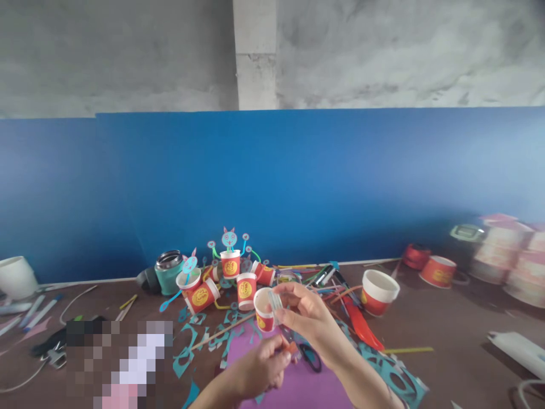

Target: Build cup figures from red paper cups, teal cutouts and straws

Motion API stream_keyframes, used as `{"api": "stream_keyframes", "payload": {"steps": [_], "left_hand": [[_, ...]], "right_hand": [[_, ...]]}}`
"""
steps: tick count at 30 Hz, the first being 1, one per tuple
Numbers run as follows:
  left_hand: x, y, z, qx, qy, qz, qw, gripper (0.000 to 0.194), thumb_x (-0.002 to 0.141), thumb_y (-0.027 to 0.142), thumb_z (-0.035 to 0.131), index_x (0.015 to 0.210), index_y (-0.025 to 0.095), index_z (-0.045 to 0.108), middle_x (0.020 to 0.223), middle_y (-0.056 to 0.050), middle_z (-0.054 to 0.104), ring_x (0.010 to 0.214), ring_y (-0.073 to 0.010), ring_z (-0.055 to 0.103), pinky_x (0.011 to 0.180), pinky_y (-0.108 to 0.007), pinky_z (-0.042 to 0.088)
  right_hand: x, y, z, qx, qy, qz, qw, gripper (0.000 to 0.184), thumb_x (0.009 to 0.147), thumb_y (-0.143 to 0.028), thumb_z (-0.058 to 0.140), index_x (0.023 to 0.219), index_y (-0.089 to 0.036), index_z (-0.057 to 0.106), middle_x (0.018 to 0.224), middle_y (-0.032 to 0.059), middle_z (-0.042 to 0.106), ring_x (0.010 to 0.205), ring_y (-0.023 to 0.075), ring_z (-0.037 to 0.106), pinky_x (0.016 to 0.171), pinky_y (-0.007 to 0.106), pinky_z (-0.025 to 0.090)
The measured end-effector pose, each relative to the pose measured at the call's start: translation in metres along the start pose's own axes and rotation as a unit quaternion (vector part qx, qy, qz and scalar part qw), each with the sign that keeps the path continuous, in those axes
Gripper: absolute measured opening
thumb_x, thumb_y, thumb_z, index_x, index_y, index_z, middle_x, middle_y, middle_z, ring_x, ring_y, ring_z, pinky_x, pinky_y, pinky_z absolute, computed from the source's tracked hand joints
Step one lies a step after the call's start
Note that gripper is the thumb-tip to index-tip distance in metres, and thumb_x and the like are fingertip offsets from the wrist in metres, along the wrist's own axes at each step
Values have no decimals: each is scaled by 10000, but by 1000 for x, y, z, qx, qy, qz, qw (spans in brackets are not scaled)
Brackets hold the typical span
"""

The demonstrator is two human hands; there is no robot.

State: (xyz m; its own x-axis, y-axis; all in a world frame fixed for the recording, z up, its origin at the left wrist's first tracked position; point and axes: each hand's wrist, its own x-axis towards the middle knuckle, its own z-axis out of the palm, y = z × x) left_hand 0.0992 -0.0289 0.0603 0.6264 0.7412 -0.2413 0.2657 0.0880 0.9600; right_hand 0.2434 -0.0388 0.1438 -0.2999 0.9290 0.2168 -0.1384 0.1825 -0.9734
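My right hand [310, 318] pinches a small, clear, ridged piece [276, 301] between thumb and fingers, in front of a red-and-white paper cup [264, 322]. Lower and to the left, my left hand [261, 366] is closed on a small orange piece [291, 347], whose kind I cannot make out. Black-handled scissors [313, 359] lie on a purple sheet [300, 389] beneath the hands. Just behind, a paper cup [246, 292] stands upright. A decorated cup [230, 266] carries a blue cat-like paper face [229, 238] and bent arms.
Blue paper scraps [383, 369] spread around the sheet. To the right are red strips [361, 326], a large paper cup [378, 292] and blurred cup stacks [500, 253]. A teal flask [167, 274] stands left. A blue panel [298, 187] closes off the back; a lower-left patch is pixelated.
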Motion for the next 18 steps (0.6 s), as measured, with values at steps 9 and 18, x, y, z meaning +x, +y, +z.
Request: {"api": "stream_keyframes", "payload": {"steps": [9, 18], "left_hand": [[4, 4, -19, -65, 81, 23, 994, 317, 792, 524, 452, 844, 214, 414, 461, 122, 380, 334, -35, 206, 364, -200, 133], [5, 9, -30, -180, 157, 35, 970, 453, 719, 630, 528, 886, 225, 412, 481, 134, 380, 344, -13, 146, 363, -170, 65]], "right_hand": [[-6, -3, -3, -89, 19, -11, 996, 324, 817, -375, 625, 1079, -202, 542, 856, 32, 654, 765, 152, 595, 649, 257, 452], [-5, -3, -9, -260, 26, -24, 965, 278, 807, -319, 592, 1067, -221, 593, 760, -7, 655, 729, 167, 605, 664, 257, 434]]}}
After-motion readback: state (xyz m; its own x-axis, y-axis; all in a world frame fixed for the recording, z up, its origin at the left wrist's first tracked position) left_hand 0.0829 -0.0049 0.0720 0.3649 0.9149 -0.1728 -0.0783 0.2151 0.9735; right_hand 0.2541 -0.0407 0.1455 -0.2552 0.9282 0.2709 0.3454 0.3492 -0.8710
